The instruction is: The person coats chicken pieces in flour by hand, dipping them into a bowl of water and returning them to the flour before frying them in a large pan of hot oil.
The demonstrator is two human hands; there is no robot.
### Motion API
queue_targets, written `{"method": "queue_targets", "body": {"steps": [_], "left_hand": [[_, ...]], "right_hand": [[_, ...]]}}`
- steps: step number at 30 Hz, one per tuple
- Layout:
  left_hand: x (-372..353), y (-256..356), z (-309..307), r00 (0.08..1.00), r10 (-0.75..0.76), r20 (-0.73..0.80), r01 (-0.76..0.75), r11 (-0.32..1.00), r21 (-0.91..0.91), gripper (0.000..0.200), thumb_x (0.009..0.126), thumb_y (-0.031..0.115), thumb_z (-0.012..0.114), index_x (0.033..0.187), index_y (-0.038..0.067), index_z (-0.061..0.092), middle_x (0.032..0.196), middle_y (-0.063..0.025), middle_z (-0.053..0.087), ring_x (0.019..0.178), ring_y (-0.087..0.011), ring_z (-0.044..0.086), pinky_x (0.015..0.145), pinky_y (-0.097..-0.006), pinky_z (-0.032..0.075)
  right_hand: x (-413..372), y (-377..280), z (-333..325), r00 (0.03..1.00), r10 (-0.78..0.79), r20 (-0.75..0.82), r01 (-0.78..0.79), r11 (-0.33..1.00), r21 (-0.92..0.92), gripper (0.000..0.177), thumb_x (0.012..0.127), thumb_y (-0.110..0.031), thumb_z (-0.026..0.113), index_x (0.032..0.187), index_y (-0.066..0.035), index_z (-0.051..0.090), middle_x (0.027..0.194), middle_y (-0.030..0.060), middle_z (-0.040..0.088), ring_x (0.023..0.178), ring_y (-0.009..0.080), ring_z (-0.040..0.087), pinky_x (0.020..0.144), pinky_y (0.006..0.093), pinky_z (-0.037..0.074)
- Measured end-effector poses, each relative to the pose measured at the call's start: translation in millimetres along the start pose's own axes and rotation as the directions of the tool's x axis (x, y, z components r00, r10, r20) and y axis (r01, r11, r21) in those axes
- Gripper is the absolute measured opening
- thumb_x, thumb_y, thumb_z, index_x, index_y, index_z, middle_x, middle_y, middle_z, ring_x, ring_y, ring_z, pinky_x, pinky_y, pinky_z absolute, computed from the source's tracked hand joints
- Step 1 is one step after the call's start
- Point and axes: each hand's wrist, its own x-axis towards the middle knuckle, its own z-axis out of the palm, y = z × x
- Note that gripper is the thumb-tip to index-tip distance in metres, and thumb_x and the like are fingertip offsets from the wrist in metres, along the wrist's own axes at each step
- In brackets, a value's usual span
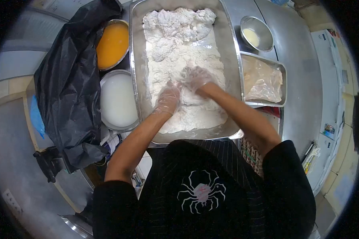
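Observation:
Both of my hands wear clear plastic gloves and are in the white flour (191, 119) that covers the bottom of a large metal tray (232, 59). My left hand (169, 98) touches the flour left of the middle, its fingertips partly hidden in it. Just up and to the right, my right hand (197, 78) lies on the flour with its fingers bent down. Whether either hand holds anything under the flour cannot be made out. Flour-coated pieces (179, 24) are heaped at the far end of the tray.
Left of the tray are a bowl of orange liquid (113, 44), a bowl of whitish liquid (118, 100) and a black plastic bag (70, 79). To the right stand a small metal bowl (265, 35) and a smaller tray (284, 83) holding something pale under plastic.

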Motion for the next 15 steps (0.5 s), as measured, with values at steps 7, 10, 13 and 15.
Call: {"method": "queue_targets", "body": {"steps": [7, 10, 13, 15], "left_hand": [[0.3, -35.5, -90.4, 0.953, 0.295, -0.075, -0.287, 0.953, 0.096, 0.041, 0.082, 0.02, 0.042, 0.121, 0.007, 0.041, 0.115, -0.0235, 0.045, 0.11, -0.0322, 0.042, 0.091, -0.0391, 0.034], [50.0, -34.0, -124.3, 0.994, 0.088, -0.061, -0.09, 0.996, -0.019, 0.05, 0.08, 0.031, 0.046, 0.124, 0.008, 0.038, 0.123, -0.0243, 0.037, 0.118, -0.0332, 0.033, 0.097, -0.0452, 0.024], [111.0, -33.9, -78.6, 0.954, -0.203, -0.219, 0.164, 0.969, -0.185, 0.048, 0.079, 0.037, 0.047, 0.114, 0.005, 0.046, 0.119, -0.0241, 0.041, 0.113, -0.0321, 0.039, 0.093, -0.0459, 0.028], [125.2, -38.8, -63.3, 0.837, -0.358, -0.413, 0.262, 0.926, -0.272, 0.045, 0.079, 0.039, 0.047, 0.103, 0.002, 0.055, 0.111, -0.024, 0.049, 0.105, -0.031, 0.048, 0.086, -0.0427, 0.039]], "right_hand": [[35.5, 51.9, -63.3, 0.849, 0.209, -0.485, -0.221, 0.975, 0.034, 0.06, 0.076, -0.05, 0.051, 0.12, -0.011, 0.045, 0.114, 0.0141, 0.052, 0.102, 0.024, 0.05, 0.092, 0.0342, 0.035], [162.6, 116.2, -2.8, 0.936, 0.115, -0.332, 0.022, 0.924, 0.381, 0.057, 0.078, -0.043, 0.048, 0.12, -0.004, 0.043, 0.118, 0.0216, 0.046, 0.108, 0.0285, 0.046, 0.091, 0.0357, 0.035], [119.4, 69.0, -49.5, 0.919, 0.288, -0.269, -0.147, 0.883, 0.446, 0.053, 0.078, -0.04, 0.049, 0.117, -0.004, 0.046, 0.117, 0.0184, 0.048, 0.106, 0.0298, 0.047, 0.091, 0.0372, 0.035], [100.9, 62.6, -48.4, 0.746, 0.403, -0.531, -0.091, 0.851, 0.518, 0.055, 0.078, -0.045, 0.044, 0.114, -0.004, 0.048, 0.112, 0.0157, 0.052, 0.104, 0.0295, 0.049, 0.087, 0.0379, 0.038]]}}
